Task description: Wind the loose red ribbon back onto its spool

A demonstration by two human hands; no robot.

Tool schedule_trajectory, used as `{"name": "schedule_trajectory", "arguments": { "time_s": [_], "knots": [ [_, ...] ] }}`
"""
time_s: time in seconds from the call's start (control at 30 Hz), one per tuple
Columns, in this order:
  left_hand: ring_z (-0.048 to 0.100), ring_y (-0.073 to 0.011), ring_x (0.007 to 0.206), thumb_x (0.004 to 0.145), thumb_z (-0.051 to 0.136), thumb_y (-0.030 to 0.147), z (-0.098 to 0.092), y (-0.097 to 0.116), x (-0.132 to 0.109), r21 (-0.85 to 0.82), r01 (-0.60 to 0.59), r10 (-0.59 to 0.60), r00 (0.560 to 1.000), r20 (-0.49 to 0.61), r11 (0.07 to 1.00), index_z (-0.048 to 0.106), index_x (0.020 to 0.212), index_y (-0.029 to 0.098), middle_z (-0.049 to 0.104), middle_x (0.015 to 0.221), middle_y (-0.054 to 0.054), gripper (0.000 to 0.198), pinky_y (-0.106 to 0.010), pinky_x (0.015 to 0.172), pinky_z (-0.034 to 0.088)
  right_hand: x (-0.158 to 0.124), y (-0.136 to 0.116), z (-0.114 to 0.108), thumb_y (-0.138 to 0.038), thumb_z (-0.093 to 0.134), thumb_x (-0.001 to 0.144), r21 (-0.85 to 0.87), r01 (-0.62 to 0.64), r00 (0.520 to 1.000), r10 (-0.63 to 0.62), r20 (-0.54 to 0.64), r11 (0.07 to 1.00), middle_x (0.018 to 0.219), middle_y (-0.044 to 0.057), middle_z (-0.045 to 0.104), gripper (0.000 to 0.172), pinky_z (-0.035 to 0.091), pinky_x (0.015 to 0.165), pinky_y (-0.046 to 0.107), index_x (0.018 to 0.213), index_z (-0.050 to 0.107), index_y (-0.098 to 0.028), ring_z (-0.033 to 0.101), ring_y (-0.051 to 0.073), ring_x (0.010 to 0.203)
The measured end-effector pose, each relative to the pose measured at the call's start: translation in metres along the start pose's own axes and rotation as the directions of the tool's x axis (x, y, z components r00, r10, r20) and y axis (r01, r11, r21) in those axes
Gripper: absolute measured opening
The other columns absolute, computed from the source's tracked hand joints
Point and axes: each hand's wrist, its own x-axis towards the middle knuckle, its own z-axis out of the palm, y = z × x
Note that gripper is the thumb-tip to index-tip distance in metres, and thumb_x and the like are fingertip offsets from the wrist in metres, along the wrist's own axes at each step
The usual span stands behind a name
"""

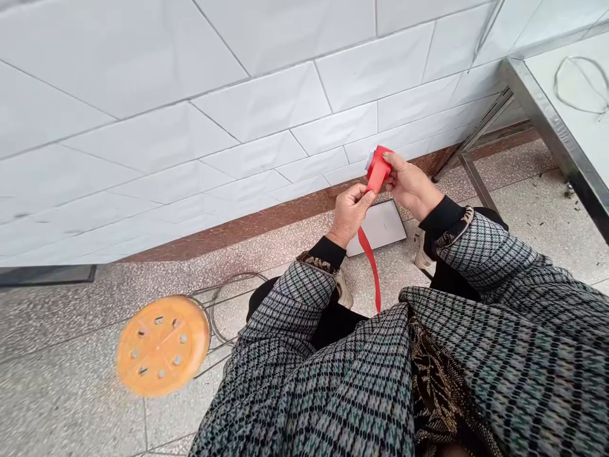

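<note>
My right hand grips a roll of red ribbon with a white core, held up in front of the tiled wall. My left hand pinches the ribbon just below the roll. A loose red ribbon tail hangs down from my left hand toward my lap. Both arms wear checked grey sleeves with black cuffs. A flat white board lies on the floor below my hands.
An orange round stool with a wire frame stands on the speckled floor at the left. A metal-framed table with a wire loop on top is at the right. White tiled wall ahead.
</note>
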Motion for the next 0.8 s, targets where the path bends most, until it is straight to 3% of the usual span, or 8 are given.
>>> {"name": "schedule_trajectory", "arguments": {
  "time_s": [0.1,0.23,0.33,0.43,0.53,0.63,0.7,0.8],
  "knots": [
    [0.033,-0.0074,0.048,0.088,0.071,0.051,-0.004,0.004,-0.001,0.064,-0.078,0.078,0.997,0.001,0.995,0.06,0.077,0.02,0.042,0.055,0.007,0.035,-0.024,0.047,0.024,0.003,-0.002,-0.002,-0.037,0.071,0.096,0.121,-0.12,0.992,0.124,-0.021,0.985,0.061,-0.005,0.053,0.027,0.031,0.049,0.022,0.081,0.054,-0.022,0.042,0.008,0.052],
    [0.034,-0.0083,0.05,0.089,0.069,0.05,-0.006,0.003,0.0,0.085,-0.037,0.031,0.997,0.074,0.996,0.057,0.072,0.02,0.041,0.055,0.007,0.037,-0.025,0.05,0.027,0.0,-0.006,-0.002,-0.034,0.069,0.097,0.172,-0.217,0.976,0.213,0.04,0.961,0.059,-0.006,0.052,0.025,0.031,0.049,0.021,0.082,0.053,-0.022,0.04,0.008,0.05],
    [0.039,-0.0086,0.056,0.087,0.071,0.045,-0.006,-0.004,0.002,0.134,-0.064,0.061,0.998,0.021,0.989,0.057,0.071,0.019,0.046,0.06,0.005,0.034,-0.024,0.055,0.033,-0.002,-0.008,-0.004,-0.033,0.067,0.098,0.16,-0.266,0.963,0.253,0.094,0.951,0.06,-0.005,0.054,0.021,0.033,0.049,0.022,0.085,0.055,-0.022,0.041,0.009,0.05],
    [0.045,-0.0083,0.058,0.08,0.08,0.039,-0.009,-0.015,0.007,0.153,-0.046,0.054,0.997,-0.046,0.987,0.063,0.09,0.018,0.054,0.065,0.005,0.029,-0.023,0.058,0.038,-0.005,-0.01,-0.007,-0.032,0.068,0.096,0.131,-0.305,0.947,0.286,0.145,0.943,0.06,-0.003,0.053,0.019,0.035,0.048,0.022,0.086,0.057,-0.021,0.041,0.01,0.05],
    [0.059,-0.012,0.063,0.073,0.089,0.042,-0.016,-0.023,0.014,0.122,-0.035,0.038,0.999,-0.024,0.992,0.057,0.132,0.019,0.066,0.077,0.002,0.071,-0.025,0.063,0.048,-0.01,-0.012,-0.01,-0.03,0.07,0.095,0.068,-0.322,0.932,0.304,0.198,0.944,0.059,-0.003,0.053,0.016,0.036,0.047,0.022,0.088,0.058,-0.021,0.041,0.011,0.051],
    [0.073,-0.0257,0.105,0.065,0.095,0.053,-0.027,-0.026,0.023,0.109,-0.173,0.156,0.977,0.146,0.979,0.043,0.155,0.023,0.073,0.123,-0.013,0.108,-0.038,0.091,0.058,-0.016,-0.014,-0.011,-0.029,0.07,0.095,0.01,-0.353,0.908,0.34,0.245,0.936,0.059,-0.002,0.051,0.015,0.038,0.047,0.023,0.088,0.059,-0.021,0.043,0.012,0.052],
    [0.063,-0.0352,0.132,0.061,0.096,0.059,-0.034,-0.026,0.028,0.127,-0.255,0.218,0.944,0.249,0.959,0.04,0.16,0.024,0.061,0.149,-0.018,0.118,-0.048,0.11,0.052,-0.019,-0.015,-0.012,-0.029,0.071,0.095,-0.004,-0.392,0.887,0.379,0.265,0.92,0.059,-0.001,0.051,0.016,0.041,0.047,0.023,0.087,0.06,-0.021,0.044,0.013,0.053],
    [0.056,-0.0397,0.141,0.061,0.095,0.061,-0.039,-0.025,0.03,0.121,-0.288,0.241,0.922,0.303,0.95,0.046,0.157,0.024,0.057,0.154,-0.019,0.114,-0.055,0.115,0.047,-0.023,-0.017,-0.013,-0.029,0.071,0.095,0.015,-0.446,0.861,0.425,0.279,0.895,0.06,-0.001,0.052,0.016,0.045,0.049,0.024,0.087,0.06,-0.02,0.046,0.013,0.054]
  ]
}}
